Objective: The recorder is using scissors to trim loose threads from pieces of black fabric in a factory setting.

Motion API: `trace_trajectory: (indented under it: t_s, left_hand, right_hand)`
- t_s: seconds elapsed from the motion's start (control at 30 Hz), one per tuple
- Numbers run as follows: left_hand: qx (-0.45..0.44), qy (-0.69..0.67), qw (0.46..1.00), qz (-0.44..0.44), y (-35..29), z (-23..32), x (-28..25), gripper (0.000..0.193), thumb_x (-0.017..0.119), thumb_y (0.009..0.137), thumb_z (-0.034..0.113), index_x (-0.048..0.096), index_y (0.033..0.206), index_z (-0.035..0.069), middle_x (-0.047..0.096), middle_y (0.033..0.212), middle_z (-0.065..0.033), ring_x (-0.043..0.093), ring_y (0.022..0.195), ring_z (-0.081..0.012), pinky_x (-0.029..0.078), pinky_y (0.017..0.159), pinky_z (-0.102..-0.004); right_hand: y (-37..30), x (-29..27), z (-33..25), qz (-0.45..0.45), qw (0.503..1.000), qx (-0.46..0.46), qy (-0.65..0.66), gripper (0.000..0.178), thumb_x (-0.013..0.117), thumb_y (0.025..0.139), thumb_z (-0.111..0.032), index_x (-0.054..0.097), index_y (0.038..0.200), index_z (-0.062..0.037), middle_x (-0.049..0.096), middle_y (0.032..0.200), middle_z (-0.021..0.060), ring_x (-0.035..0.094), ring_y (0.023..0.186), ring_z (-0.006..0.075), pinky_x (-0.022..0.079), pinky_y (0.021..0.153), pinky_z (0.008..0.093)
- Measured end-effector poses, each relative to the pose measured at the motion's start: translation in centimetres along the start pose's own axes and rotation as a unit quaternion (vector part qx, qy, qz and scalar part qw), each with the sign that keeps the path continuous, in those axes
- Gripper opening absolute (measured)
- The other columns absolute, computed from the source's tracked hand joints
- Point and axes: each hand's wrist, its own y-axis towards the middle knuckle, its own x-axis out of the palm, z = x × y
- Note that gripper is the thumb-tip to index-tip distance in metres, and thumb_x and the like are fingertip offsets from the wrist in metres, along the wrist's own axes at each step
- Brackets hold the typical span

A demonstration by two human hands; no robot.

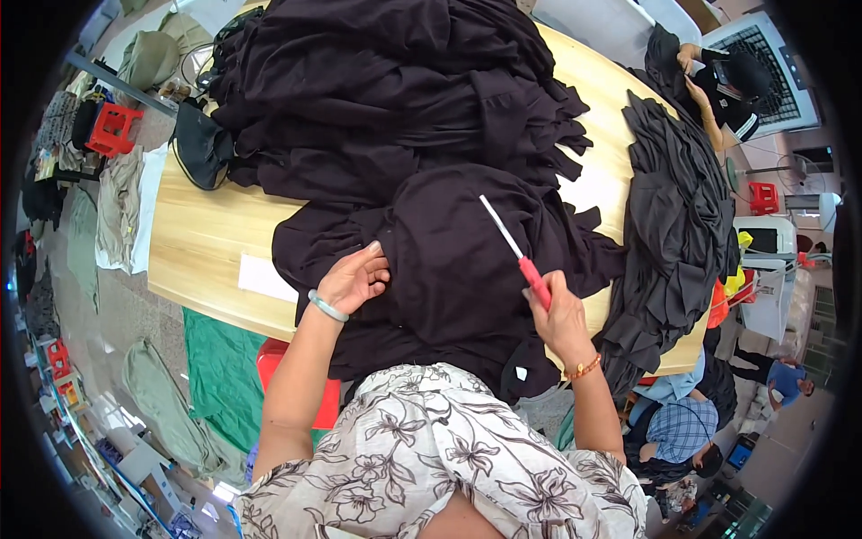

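Head view, left hand (pixel 353 278) on soft dark fabric (pixel 467 260), right hand (pixel 558 314) w/ slim red-handled tool (pixel 517 252)

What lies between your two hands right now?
In the head view, only the dark garment lies between the left hand and the right hand, which holds a red-handled tool.

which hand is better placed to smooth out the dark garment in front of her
Left, most likely. The left hand already rests on the dark garment and holds nothing, while the right hand is closed around a red-handled tool.
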Motion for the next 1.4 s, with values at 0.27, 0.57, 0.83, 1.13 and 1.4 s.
trace_trajectory:
  t_s: [0.27, 0.57, 0.83, 1.13, 1.4]
  left_hand:
    - [0.089, 0.109, 0.986, 0.084, -0.4, -0.7, 2.0, 0.011, 0.068, 0.092, 0.016, 0.06, 0.085, 0.014, 0.062, 0.081, 0.0033, 0.063, 0.075, -0.0101, 0.048, 0.061, -0.022]
    - [0.261, 0.007, 0.957, 0.124, -3.7, -0.6, 1.1, 0.011, 0.063, 0.093, 0.007, 0.058, 0.084, 0.009, 0.064, 0.084, -0.0005, 0.063, 0.073, -0.0096, 0.062, 0.079, -0.0373]
    - [0.25, -0.038, 0.967, 0.034, -4.0, -1.7, 1.4, 0.003, 0.06, 0.094, 0.003, 0.06, 0.093, 0.006, 0.065, 0.089, -0.0024, 0.066, 0.081, -0.0125, 0.059, 0.088, -0.0406]
    - [0.082, -0.204, 0.963, -0.153, -1.3, -2.4, -1.5, 0.024, 0.051, 0.101, 0.018, 0.062, 0.118, 0.007, 0.068, 0.115, -0.0102, 0.067, 0.104, -0.0248, 0.061, 0.081, -0.0451]
    - [0.331, 0.174, 0.925, 0.064, -1.7, -2.3, 1.2, 0.02, 0.059, 0.097, 0.012, 0.067, 0.111, 0.001, 0.069, 0.102, -0.0028, 0.065, 0.081, -0.008, 0.062, 0.066, -0.0289]
  right_hand:
    - [-1.6, 0.5, -2.4, -0.066, 0.991, -0.118, -0.002, 0.031, 0.072, 0.082, -0.012, 0.049, 0.101, -0.0034, 0.06, 0.088, 0.0159, 0.06, 0.082, 0.0352, 0.048, 0.073, 0.0408]
    - [-3.2, -0.3, -4.5, -0.208, 0.967, -0.143, -0.029, 0.031, 0.068, 0.084, -0.015, 0.051, 0.109, -0.0073, 0.065, 0.081, 0.0137, 0.065, 0.074, 0.0337, 0.048, 0.065, 0.0413]
    - [-2.7, 0.6, -6.6, -0.206, 0.966, -0.148, -0.049, 0.03, 0.067, 0.083, -0.012, 0.053, 0.108, -0.008, 0.064, 0.075, 0.0121, 0.065, 0.072, 0.0322, 0.048, 0.065, 0.0409]
    - [-2.9, 1.0, -6.1, -0.176, 0.97, -0.165, -0.033, 0.037, 0.067, 0.078, -0.005, 0.053, 0.113, -0.0078, 0.064, 0.088, 0.0136, 0.064, 0.084, 0.0319, 0.049, 0.072, 0.0415]
    - [-2.3, 0.5, -6.5, -0.159, 0.974, -0.158, -0.043, 0.033, 0.067, 0.081, -0.009, 0.054, 0.112, -0.0083, 0.065, 0.086, 0.0126, 0.065, 0.082, 0.0312, 0.049, 0.07, 0.0408]
